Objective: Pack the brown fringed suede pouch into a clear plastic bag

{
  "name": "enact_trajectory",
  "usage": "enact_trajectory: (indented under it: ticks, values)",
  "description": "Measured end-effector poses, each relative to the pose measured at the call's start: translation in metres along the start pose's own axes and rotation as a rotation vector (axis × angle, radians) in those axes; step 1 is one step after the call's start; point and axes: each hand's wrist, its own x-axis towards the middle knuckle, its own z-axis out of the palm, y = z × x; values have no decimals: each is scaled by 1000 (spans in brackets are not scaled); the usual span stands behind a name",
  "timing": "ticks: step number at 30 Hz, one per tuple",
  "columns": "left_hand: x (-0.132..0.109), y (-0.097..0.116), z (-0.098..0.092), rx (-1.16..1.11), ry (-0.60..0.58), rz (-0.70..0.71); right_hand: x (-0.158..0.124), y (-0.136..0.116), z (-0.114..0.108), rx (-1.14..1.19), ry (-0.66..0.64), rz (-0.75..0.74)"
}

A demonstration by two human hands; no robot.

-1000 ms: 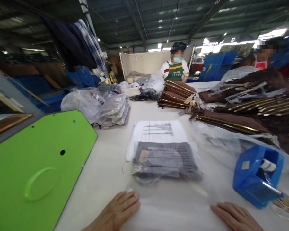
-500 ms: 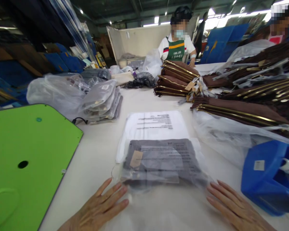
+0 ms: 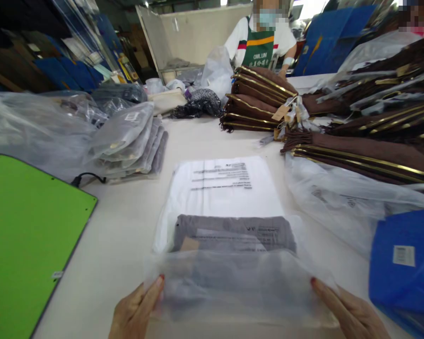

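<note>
A clear plastic bag [image 3: 240,287] lies in front of me with a folded dark grey cloth item [image 3: 233,223] and a brown tag [image 3: 190,244] inside. Its near end is lifted and folded back over the grey item. My left hand [image 3: 136,308] pinches the left corner of that end, thumb on top. At the right corner, my right hand [image 3: 349,308] grips the plastic the same way; the fingers beneath are partly hidden. Under the bag's far part is a stack of white printed plastic bags [image 3: 226,188].
A green board [image 3: 35,240] stands at left, near a pile of packed bags [image 3: 127,136]. Brown folded cloths with gold trim [image 3: 257,101] lie at right, above a blue bin [image 3: 403,254]. A person in a green apron [image 3: 257,47] stands across the table.
Both hands, which lay flat with fingers spread beside the bag, now grip its near end. That end has been lifted and folded away from me over the grey item. The view has tilted down.
</note>
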Motion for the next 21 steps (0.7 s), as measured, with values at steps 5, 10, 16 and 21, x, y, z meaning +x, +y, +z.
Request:
enact_trajectory:
  ticks: [5,10,16,21]
  values:
    - [15,4,15,455,14,83,14,-24,-1,-41,127,131]
    - [45,34,9,700,37,-144,15,-52,14,-166,267,116]
    - [78,95,1,584,559,157,19,-56,19,-260,375,107]
    - [118,124,24,474,-88,591,19,-55,27,-153,459,163]
